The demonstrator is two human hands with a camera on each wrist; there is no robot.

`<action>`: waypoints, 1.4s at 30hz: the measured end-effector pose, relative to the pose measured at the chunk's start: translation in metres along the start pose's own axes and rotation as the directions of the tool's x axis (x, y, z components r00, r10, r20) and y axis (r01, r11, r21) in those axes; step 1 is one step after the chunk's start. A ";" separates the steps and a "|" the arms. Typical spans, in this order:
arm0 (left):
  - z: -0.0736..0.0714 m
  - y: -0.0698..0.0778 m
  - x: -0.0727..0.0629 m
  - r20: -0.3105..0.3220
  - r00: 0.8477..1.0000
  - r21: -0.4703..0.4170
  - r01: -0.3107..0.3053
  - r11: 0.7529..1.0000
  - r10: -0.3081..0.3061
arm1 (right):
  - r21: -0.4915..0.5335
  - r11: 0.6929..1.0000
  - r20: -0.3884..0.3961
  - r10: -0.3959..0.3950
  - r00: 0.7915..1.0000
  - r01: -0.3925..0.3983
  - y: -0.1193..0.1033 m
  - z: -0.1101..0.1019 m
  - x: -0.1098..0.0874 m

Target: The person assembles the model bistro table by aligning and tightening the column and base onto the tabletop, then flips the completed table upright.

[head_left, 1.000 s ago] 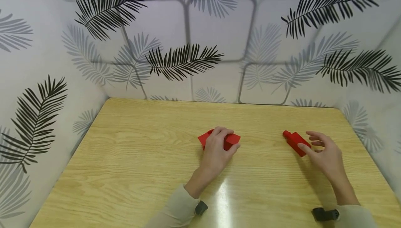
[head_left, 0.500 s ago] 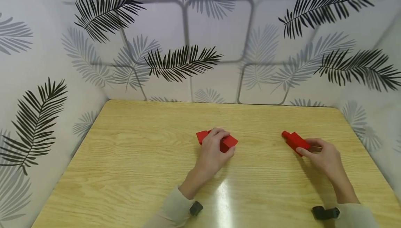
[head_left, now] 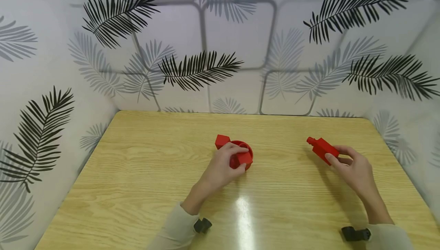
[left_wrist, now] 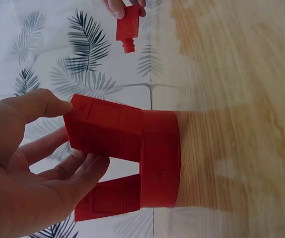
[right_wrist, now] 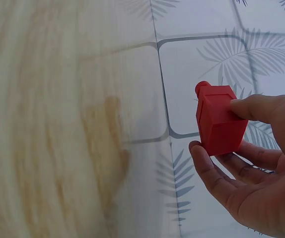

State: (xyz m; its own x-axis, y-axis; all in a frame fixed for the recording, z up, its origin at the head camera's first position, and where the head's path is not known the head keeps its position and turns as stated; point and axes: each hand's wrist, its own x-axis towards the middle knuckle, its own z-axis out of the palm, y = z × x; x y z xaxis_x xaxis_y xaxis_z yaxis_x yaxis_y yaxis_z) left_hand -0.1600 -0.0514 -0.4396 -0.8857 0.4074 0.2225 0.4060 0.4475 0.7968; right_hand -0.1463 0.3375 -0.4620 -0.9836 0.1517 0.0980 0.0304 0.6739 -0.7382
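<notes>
A round red base (head_left: 251,149) stands on the wooden table with two red rectangular blocks rising from it. My left hand (head_left: 220,168) pinches the nearer block (head_left: 245,159) between thumb and fingers. The other block (head_left: 222,141) leans outward past the far side of the hand. The left wrist view shows the gripped block (left_wrist: 105,126) joined to the base (left_wrist: 161,158), with the second block (left_wrist: 110,197) below it. Farther right, my right hand (head_left: 355,171) grips a separate red block (head_left: 322,149) with a ridged peg at one end, held above the table in the right wrist view.
Both hands work over a wood-grain table (head_left: 137,189). A pale wall covering (head_left: 237,86) with dark and grey palm leaves rises along its back and sides. Dark straps with small devices (head_left: 203,225) sit at both wrists.
The base and its blocks have turned under my left hand, which has shifted toward the left. My right fingers have closed on the pegged block and it has moved slightly away from me.
</notes>
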 end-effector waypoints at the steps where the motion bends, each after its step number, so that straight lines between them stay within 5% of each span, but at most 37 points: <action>1: -0.003 -0.001 0.000 0.013 1.000 -0.019 0.001 1.000 0.000 | 0.003 1.000 -0.015 -0.013 1.000 0.013 -0.003 0.000 0.000; 7: -0.017 -0.006 -0.003 0.056 0.998 -0.074 0.001 0.997 0.003 | 0.070 0.993 -0.099 -0.089 0.991 0.096 -0.017 0.008 0.002; 13: -0.014 -0.005 -0.004 0.023 0.999 -0.055 0.025 0.998 -0.024 | 0.142 0.982 -0.141 -0.105 0.984 0.125 -0.025 0.022 0.003; 23: 0.001 -0.003 -0.003 -0.118 0.991 0.005 0.058 0.998 -0.057 | 0.175 0.970 -0.093 -0.156 0.983 0.170 -0.036 0.042 0.004; 42: -0.018 -0.015 -0.009 -0.075 0.991 -0.161 0.093 0.983 -0.107 | 0.251 0.945 -0.044 -0.206 0.978 0.211 -0.066 0.065 0.011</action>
State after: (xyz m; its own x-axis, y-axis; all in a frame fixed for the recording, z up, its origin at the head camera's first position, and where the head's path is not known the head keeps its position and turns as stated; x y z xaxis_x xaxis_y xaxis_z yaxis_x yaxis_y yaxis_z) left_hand -0.1616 -0.0757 -0.4435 -0.9384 0.2961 0.1780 0.2800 0.3500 0.8939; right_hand -0.1703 0.2477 -0.4552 -0.9599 0.0412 0.2775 -0.2232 0.4868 -0.8445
